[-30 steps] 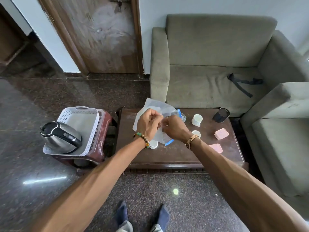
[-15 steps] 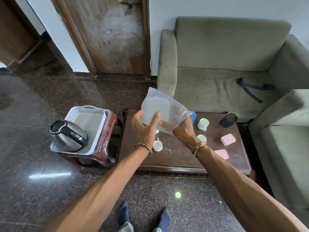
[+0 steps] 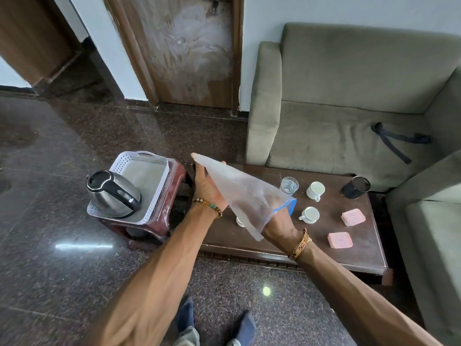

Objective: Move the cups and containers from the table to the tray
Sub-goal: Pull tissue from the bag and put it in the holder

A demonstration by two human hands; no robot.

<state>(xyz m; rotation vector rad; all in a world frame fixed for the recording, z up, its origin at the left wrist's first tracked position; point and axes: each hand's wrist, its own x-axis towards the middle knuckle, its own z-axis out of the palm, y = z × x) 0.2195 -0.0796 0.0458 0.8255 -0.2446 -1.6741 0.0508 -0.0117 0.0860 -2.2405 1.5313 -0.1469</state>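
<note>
A frosted clear plastic container with a blue rim is tilted in the air over the left end of the brown table. My left hand supports its far end and my right hand grips its near end by the blue rim. On the table stand a clear glass, two white cups, a black cup and two pink lidded containers. Another white cup is mostly hidden behind the container. The white perforated tray sits on a red stool at the left.
A steel kettle with a black handle fills the near half of the tray. The red stool stands just left of the table. A grey-green sofa borders the table behind and to the right. My feet stand on the dark floor.
Both hands have lifted the frosted container off the table and swung it left toward the tray, tilting it flatter. The glass behind it has come into view.
</note>
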